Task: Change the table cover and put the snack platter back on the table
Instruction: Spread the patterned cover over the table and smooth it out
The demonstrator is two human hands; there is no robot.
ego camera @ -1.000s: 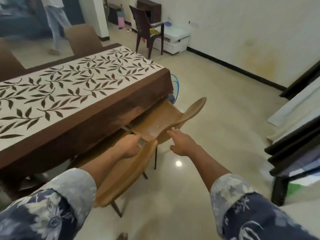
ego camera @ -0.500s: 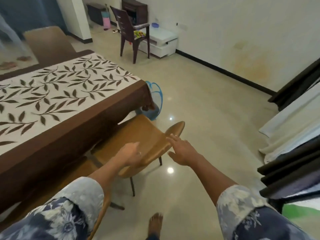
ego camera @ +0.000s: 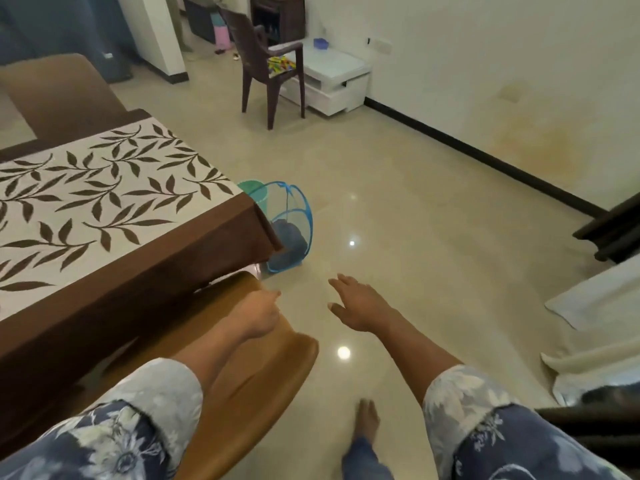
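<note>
The left hand (ego camera: 258,313) hangs over the tan chair (ego camera: 221,372) tucked at the bench edge, its fingers (ego camera: 273,294) loosely curled with the tips drawn near one another, holding nothing; whether they touch the chair seat cannot be told. The right hand (ego camera: 360,306) is held out over the bare floor (ego camera: 433,237), palm down, its fingers (ego camera: 341,282) spread wide and empty, well apart from the left hand's fingers with shiny tile between them.

To the left of the left fingers and beyond them lies the table cover (ego camera: 104,209), white with a dark leaf pattern and a brown border, spread flat over the bench (ego camera: 145,289); its brown edge hangs down just beside the left hand. No snack platter shows on the visible part of the cover.

Just ahead of both sets of fingers, at the bench corner, a blue mesh basket (ego camera: 291,230) stands on the floor with dark cloth inside. Far beyond the fingers, a dark brown plastic chair (ego camera: 266,64) stands beside a low white cabinet (ego camera: 332,81) against the wall. To the right of the right fingers, pale cloth (ego camera: 595,306) drapes over dark furniture. A bare foot (ego camera: 367,420) shows below the right hand, nearer the person.
</note>
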